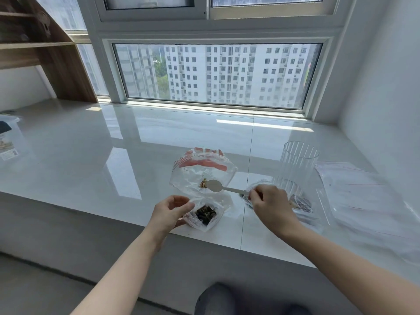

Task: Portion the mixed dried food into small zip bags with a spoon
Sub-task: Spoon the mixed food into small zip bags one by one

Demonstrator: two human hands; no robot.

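Blur and cut-offs at the frame's edges

Flat bags (372,201) at right smear into blur; a packet (9,142) is clipped at the left edge, label unreadable.

Spoon (214,185) over large bag (200,176) — small bag (203,215) in left hand (167,213).

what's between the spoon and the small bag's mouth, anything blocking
Nothing visible. The right hand holds the spoon with its bowl over the big open bag. The small zip bag sits just nearer, its mouth held open by the left hand. Only open air lies between spoon and mouth.
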